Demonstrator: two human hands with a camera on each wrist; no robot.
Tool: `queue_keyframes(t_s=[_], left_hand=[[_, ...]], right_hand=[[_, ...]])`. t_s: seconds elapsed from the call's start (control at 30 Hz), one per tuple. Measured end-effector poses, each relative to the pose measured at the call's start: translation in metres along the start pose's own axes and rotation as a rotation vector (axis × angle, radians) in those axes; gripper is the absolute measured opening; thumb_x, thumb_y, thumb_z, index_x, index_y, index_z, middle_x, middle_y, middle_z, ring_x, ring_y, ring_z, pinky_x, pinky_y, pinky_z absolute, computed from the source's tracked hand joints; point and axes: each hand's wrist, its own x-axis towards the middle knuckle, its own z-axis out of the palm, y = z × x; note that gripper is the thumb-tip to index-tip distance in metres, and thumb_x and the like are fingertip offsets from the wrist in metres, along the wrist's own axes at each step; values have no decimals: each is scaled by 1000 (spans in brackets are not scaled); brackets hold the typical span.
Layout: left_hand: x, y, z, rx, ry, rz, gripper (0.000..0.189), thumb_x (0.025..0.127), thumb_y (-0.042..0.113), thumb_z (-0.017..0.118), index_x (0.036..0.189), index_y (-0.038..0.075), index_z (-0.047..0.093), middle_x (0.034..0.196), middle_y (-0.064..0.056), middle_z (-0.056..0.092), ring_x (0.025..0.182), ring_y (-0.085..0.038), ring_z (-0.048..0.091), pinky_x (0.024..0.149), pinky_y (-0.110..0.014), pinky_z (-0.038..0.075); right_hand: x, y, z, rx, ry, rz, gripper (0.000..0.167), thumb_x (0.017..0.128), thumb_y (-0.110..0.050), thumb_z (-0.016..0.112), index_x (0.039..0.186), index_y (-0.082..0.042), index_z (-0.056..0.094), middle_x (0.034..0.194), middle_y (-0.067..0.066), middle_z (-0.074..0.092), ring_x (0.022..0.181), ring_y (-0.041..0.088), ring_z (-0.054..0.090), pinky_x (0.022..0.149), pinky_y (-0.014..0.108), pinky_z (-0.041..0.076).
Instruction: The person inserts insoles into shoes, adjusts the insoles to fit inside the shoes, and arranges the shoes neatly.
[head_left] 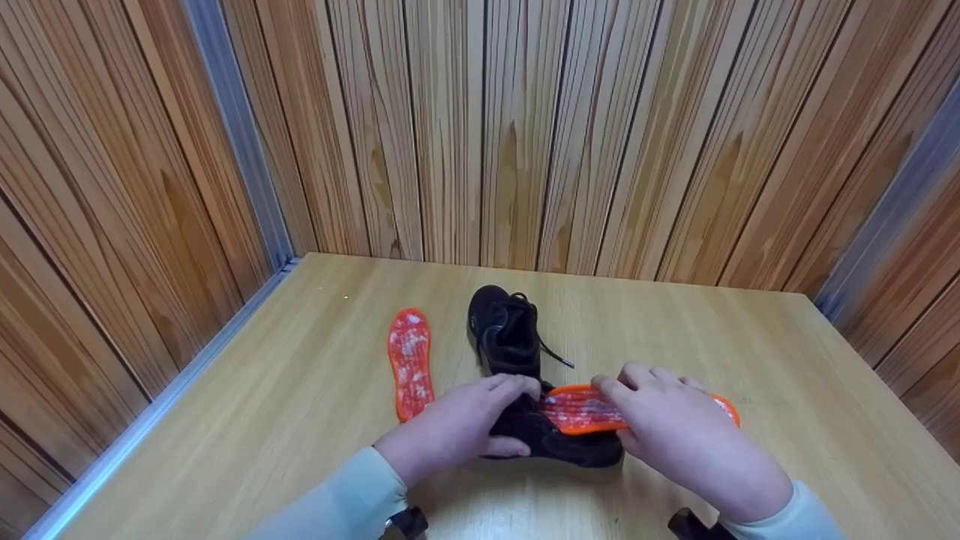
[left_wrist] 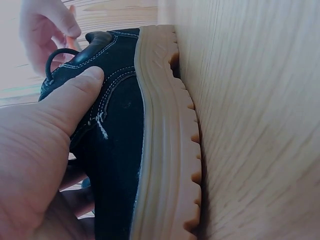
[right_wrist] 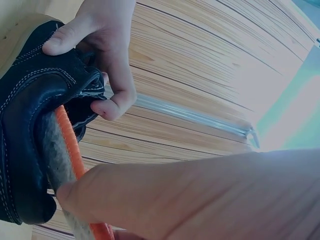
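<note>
A black shoe [head_left: 559, 442] with a pale tan sole [left_wrist: 165, 135] lies sideways near the front of the table, its toe to the left. My left hand [head_left: 469, 416] grips it over the front part, thumb on the near side and fingers across the top. In my right hand [head_left: 675, 427] is an orange-edged insole [head_left: 581, 411] with a red and white patterned face, pinched between thumb and fingers. Its left end is inside the shoe opening, as the right wrist view shows with the grey underside [right_wrist: 57, 150]; its right end sticks out past my hand.
A second black shoe [head_left: 499, 322] stands behind the held one, toe to the back, with a loose lace [head_left: 556, 352] trailing right. Another red insole [head_left: 410, 360] lies flat at the left. Wood-panelled walls [head_left: 510, 135] enclose the table [head_left: 300, 390] at the back and sides.
</note>
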Motion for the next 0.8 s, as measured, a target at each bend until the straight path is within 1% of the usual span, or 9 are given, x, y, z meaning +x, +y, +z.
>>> queue_keyframes(t_s=[0.2,0.43,0.6,0.8], left_hand=[[0,1,-1,-4,-8,-10,59,96,50,82,145,31,55,152,8,64,134,-16,67,114,-43,58],[-2,1,-1,10,-3,-7,59,96,48,83,145,29,55,153,7,64,133,-16,68,113,-42,58],[-1,1,-1,9,-6,-17,60,95,49,82,145,30,55,155,7,63,135,-18,68,113,-44,58],[-1,1,0,14,10,8,61,95,48,84,145,29,55,152,7,64,133,-16,69,113,-42,58]], right_hand=[[0,-1,3,1,-11,-4,55,80,-21,94,130,-20,70,104,2,67,84,25,63,62,46,53],[2,-3,4,6,-61,10,56,83,-24,94,133,-20,70,109,3,69,87,26,64,66,48,56],[3,-3,4,16,-78,15,56,83,-23,93,134,-18,70,111,4,70,89,27,66,69,50,59],[1,-2,5,20,-49,-5,57,82,-21,93,134,-14,70,111,5,71,90,29,67,65,49,59]])
